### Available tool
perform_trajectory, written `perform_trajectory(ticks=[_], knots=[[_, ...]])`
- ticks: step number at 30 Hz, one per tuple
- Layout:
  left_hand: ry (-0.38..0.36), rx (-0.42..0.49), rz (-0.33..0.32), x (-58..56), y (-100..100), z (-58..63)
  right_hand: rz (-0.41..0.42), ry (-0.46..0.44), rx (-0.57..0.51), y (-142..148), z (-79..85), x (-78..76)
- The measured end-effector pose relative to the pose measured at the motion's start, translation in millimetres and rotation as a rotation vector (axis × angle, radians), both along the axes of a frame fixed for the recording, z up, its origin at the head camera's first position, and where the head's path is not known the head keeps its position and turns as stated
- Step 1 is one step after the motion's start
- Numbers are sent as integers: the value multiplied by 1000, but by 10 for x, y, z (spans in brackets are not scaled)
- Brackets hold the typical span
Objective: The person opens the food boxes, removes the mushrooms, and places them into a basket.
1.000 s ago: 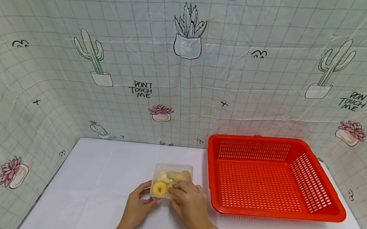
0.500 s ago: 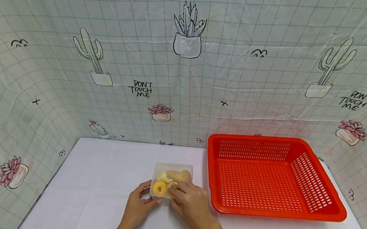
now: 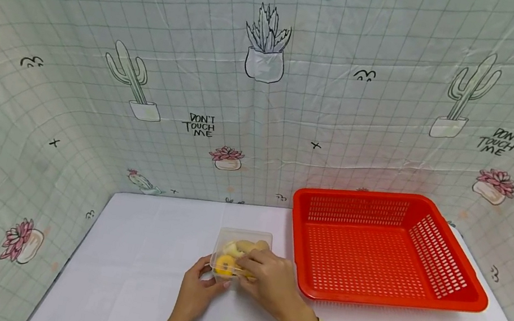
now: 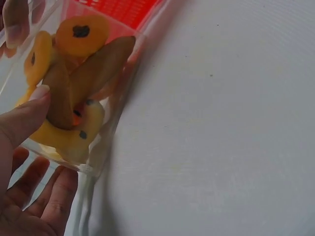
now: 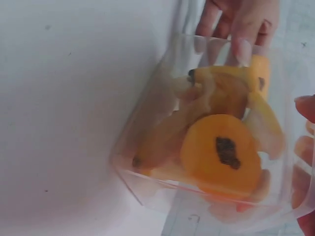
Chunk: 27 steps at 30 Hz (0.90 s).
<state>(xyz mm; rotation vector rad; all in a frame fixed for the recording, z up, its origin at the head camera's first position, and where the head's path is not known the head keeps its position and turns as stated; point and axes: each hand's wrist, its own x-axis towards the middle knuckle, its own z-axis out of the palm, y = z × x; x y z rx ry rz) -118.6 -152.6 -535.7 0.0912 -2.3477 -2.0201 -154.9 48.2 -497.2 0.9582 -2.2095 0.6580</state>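
Head view: a clear rectangular plastic box (image 3: 229,235), likely light and slick, best held by opposite walls, sits on the white bench (image 3: 142,255). The left hand (image 3: 199,292)'s curled grip has its near-left corner; the right hand (image 3: 275,283)'s hold I cannot tell.

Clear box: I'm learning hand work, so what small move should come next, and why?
Perhaps lift the right hand gently off the box while the left hand steadies it: the left grips its side, and the right covers part of the fruit inside.
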Motion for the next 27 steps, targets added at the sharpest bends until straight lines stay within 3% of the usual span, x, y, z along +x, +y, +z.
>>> perform_trajectory(ticks=[7,11,16,27], knots=[[-14,-16,-31,11,-77,82,0,-71,-60,19,179,-38],[-13,32,-4,-2,-104,145,21,-153,-114,36,272,-82],[-50,21,45,-30,-84,225,18,-192,-190,46,344,-140],[-133,55,40,-64,-98,338,-146,-169,-355,23,414,-218]])
